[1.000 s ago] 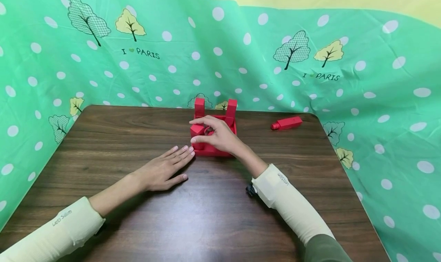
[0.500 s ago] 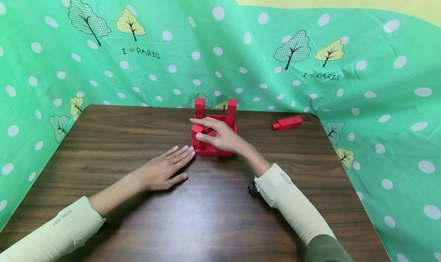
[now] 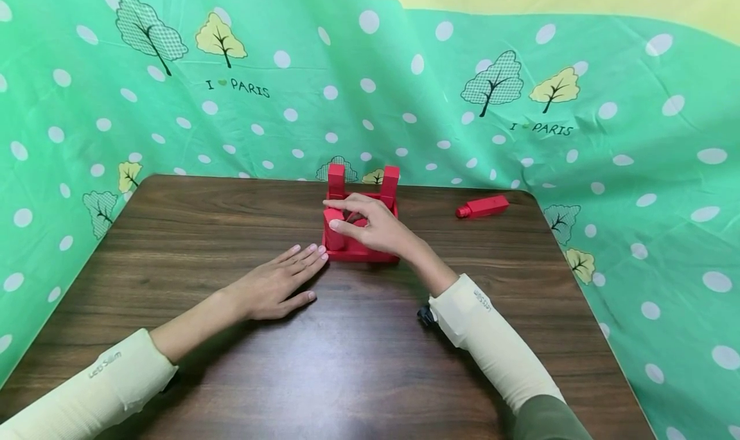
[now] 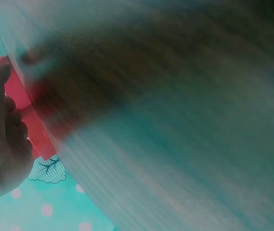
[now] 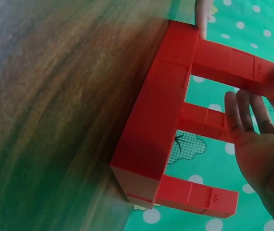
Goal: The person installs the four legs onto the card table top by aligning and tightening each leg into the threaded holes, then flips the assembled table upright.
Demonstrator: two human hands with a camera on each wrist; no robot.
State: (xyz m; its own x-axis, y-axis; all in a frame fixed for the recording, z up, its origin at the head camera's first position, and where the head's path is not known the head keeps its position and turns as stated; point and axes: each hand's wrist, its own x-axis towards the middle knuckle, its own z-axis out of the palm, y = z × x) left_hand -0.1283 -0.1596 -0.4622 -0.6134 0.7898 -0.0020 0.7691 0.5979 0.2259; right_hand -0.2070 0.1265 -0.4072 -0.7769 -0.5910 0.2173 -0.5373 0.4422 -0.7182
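Observation:
A red plastic frame (image 3: pixel 363 256), like a small upturned stool, lies on the table with three square legs standing up. My right hand (image 3: pixel 378 227) pinches the top of the front-left leg (image 3: pixel 333 237) between thumb and fingers; the right wrist view shows this leg (image 5: pixel 228 65) upright in the frame's corner (image 5: pixel 177 36). My left hand (image 3: pixel 280 286) lies flat on the table, fingers straight, fingertips touching the frame's front-left corner. The back-left leg (image 3: pixel 336 178) and back-right leg (image 3: pixel 390 182) stand untouched. My right hand hides part of the frame's inside.
A loose red leg (image 3: pixel 484 207) with a threaded end lies on the brown wooden table (image 3: pixel 358 363) at the back right. A green dotted cloth (image 3: pixel 370 106) hangs behind the table and along its sides.
My right thumb has slid up and to the right across the front-left leg, and the fingers have shifted slightly right. The left hand has stayed in place.

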